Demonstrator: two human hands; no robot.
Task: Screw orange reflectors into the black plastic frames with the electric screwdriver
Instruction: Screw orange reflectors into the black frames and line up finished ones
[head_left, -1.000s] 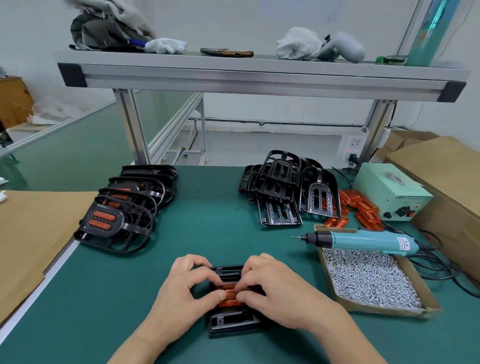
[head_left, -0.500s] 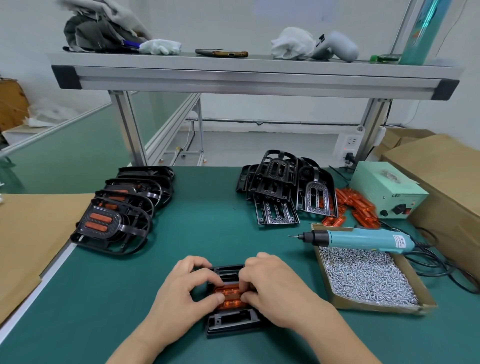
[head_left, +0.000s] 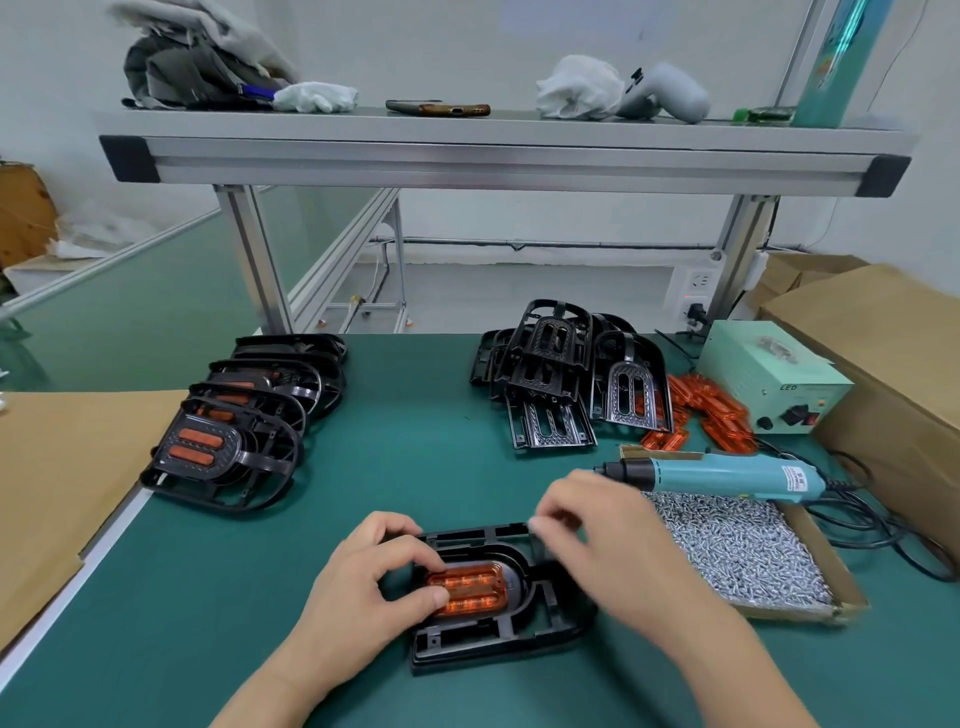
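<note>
A black plastic frame (head_left: 498, 631) lies flat on the green mat in front of me, with an orange reflector (head_left: 470, 590) seated in its middle. My left hand (head_left: 363, 587) pinches the reflector's left end between thumb and fingers. Blurred by motion, my right hand (head_left: 602, 530) hovers above the frame's right side with loosely curled fingers that hold nothing. The teal electric screwdriver (head_left: 722, 475) lies across the cardboard tray of screws (head_left: 737, 551), just right of that hand.
Frames fitted with reflectors (head_left: 228, 447) are stacked at the left. Bare black frames (head_left: 566, 374) are heaped at the back, loose orange reflectors (head_left: 711, 410) beside them. A pale green power unit (head_left: 769, 379) and cardboard boxes (head_left: 893, 374) stand right; cables trail there. A shelf spans overhead.
My right hand has lifted off the reflector and moved up and right, toward the screwdriver. The left hand still holds the reflector in the frame.
</note>
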